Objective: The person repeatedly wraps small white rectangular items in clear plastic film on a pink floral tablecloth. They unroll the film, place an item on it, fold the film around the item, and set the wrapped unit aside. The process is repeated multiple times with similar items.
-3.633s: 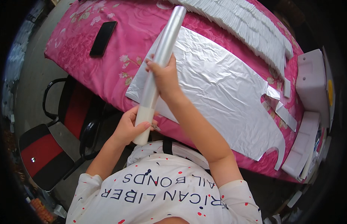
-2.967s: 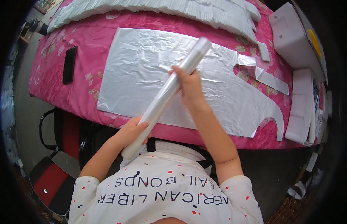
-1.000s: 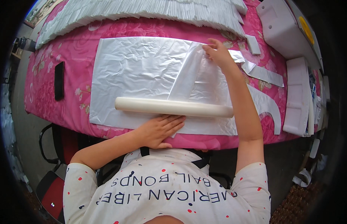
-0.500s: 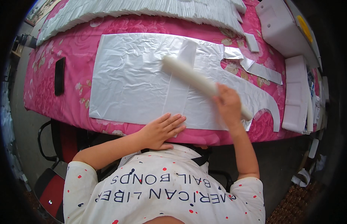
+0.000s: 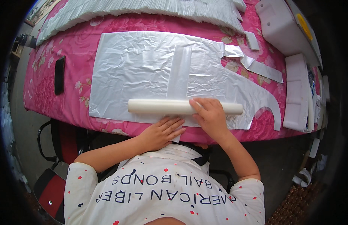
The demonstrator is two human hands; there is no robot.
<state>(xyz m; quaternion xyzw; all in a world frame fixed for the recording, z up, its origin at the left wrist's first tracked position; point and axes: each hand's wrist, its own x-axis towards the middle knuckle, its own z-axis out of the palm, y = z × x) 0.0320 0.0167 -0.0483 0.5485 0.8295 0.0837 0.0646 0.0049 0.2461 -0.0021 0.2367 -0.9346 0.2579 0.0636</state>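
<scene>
A thin white plastic apron [image 5: 132, 67] is spread out on the table, wrinkled over much of its surface. Across its middle runs a paler plastic strip [image 5: 179, 69]. My right hand [image 5: 210, 117] is closed round a long white tube [image 5: 155, 107], which lies lengthwise over the near part of the apron. Flat at the apron's near edge rests my left hand [image 5: 163, 132], fingers stretched out and nothing held. A small pale end of material shows just below its fingertips.
A pink flowered cloth [image 5: 78, 75] covers the table. Folded white plastic sheets [image 5: 144, 9] form a long row at the back. A dark oblong object [image 5: 59, 75] lies left; white foam boxes [image 5: 297, 93] stand right. Chairs with red seats [image 5: 50, 191] are at lower left.
My right hand has brought the tube toward me, turning it from a slant to nearly level along the apron's near side. My left hand has stayed almost in place.
</scene>
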